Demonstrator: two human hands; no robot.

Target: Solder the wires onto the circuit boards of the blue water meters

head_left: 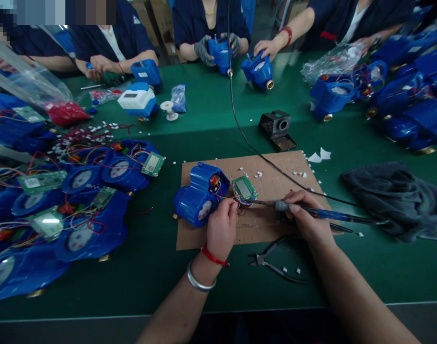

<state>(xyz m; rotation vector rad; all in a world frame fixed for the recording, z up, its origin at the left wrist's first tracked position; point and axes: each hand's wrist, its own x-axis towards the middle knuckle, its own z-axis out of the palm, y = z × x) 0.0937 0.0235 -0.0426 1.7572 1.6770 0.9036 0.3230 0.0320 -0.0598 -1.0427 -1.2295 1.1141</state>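
Observation:
A blue water meter body [198, 196] lies on a cardboard sheet [275, 172] in the middle of the green table. Coloured wires run from it to a small green circuit board [244, 188] beside it. My left hand [221, 228] is closed in a pinch on those wires, just below the board. My right hand [304, 215] grips a soldering iron [329, 215] like a pen, its tip pointing left at the board's wires. The iron's black cord [239, 129] runs away across the table.
Side cutters [271, 263] lie near the cardboard's front edge. A black iron stand [277, 129] sits behind it, a dark cloth [393, 196] to the right. Several blue meters with boards pile up on the left [78, 200] and right [411, 110]. Other people work across the table.

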